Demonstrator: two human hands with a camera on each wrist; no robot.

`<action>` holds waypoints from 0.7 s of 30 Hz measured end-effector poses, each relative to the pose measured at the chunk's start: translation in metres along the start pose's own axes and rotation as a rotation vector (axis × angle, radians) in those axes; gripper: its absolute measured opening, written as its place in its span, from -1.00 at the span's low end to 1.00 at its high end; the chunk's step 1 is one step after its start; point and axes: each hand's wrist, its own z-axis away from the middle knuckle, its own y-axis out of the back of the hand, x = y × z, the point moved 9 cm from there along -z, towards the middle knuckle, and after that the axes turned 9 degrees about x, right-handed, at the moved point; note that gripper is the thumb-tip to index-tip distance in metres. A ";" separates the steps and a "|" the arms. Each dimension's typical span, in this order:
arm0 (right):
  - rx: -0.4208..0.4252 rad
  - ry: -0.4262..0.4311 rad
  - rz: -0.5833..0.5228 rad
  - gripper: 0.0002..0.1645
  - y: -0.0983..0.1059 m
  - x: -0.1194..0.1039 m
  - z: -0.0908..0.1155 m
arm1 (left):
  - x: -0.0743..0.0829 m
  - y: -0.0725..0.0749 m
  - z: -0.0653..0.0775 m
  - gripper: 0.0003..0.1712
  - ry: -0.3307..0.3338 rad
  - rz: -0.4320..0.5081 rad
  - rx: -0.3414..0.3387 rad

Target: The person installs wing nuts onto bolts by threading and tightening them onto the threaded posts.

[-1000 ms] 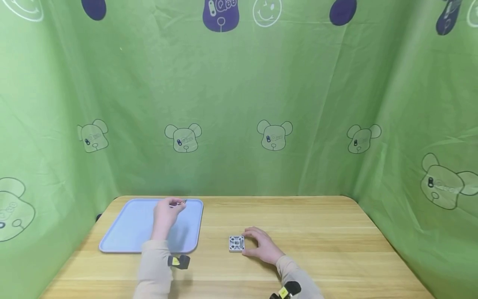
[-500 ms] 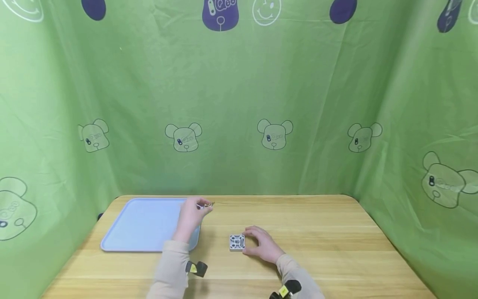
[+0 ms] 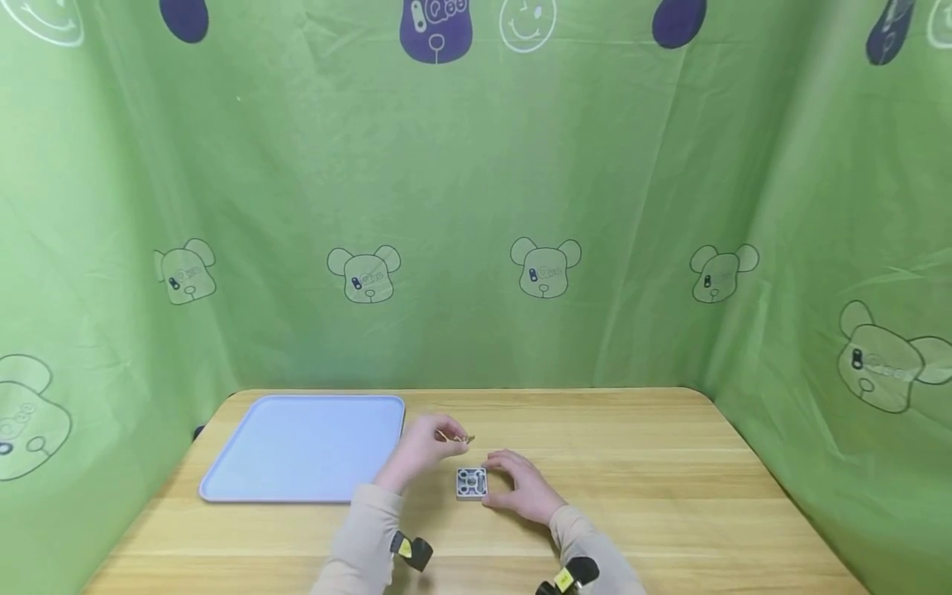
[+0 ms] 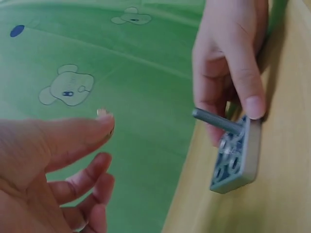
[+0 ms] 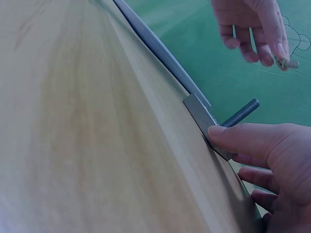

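A square grey metal block (image 3: 472,484) with round recesses lies on the table. A threaded rod (image 5: 241,113) stands up out of it. My right hand (image 3: 523,492) grips the block at its right side, thumb on the near edge and fingers at the far edge. Above and just behind the block, slightly left, my left hand (image 3: 422,448) pinches a small brass-coloured metal piece (image 5: 286,63) between thumb and forefinger. The other left fingers are loosely bent. Most of the small piece is hidden by the fingertips in the left wrist view.
A light blue tray (image 3: 297,450) lies on the left of the wooden table (image 3: 632,463). Green printed curtain (image 3: 461,330) encloses the back and sides. A black wrist camera (image 3: 412,551) sits on the left sleeve, another (image 3: 573,574) on the right.
My left hand has moved right, from over the tray to just above and behind the block, with the small brass-coloured piece still pinched. The right hand and block have stayed in place.
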 end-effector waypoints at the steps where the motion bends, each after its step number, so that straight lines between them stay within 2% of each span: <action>1: 0.000 -0.002 -0.001 -0.27 0.000 0.000 0.000 | -0.002 -0.004 0.000 -0.84 0.003 0.005 -0.021; 10: 0.027 0.030 -0.014 -0.31 0.002 -0.001 -0.001 | -0.007 -0.028 0.003 -0.87 -0.015 0.016 -0.168; 21: 0.012 0.021 0.006 -0.28 0.000 0.001 -0.001 | -0.015 -0.043 0.008 -0.87 -0.022 -0.019 -0.232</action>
